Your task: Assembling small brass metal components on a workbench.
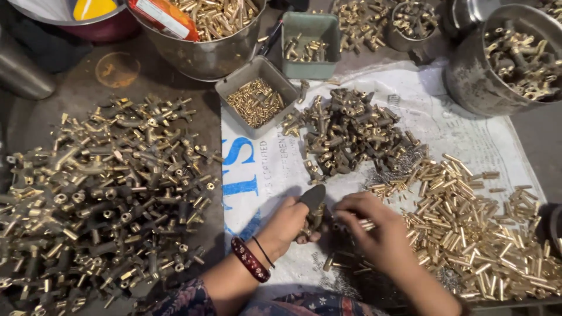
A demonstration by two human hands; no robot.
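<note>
My left hand (288, 225) grips a brass valve body (315, 217), with a dark cover on its thumb and a red bangle at the wrist. My right hand (374, 228) pinches a small brass pin (364, 224) right beside that valve body. A heap of short brass pins (468, 222) spreads to the right of my hands. A mound of dark brass valve bodies (351, 131) lies just beyond them on the white printed sheet (257, 175).
A big pile of brass valve parts (105, 199) covers the left. A grey tray of tiny brass pieces (256, 99) and a green tray (310, 44) sit behind. Steel bowls of brass parts stand at the top centre (205, 35) and far right (503, 58).
</note>
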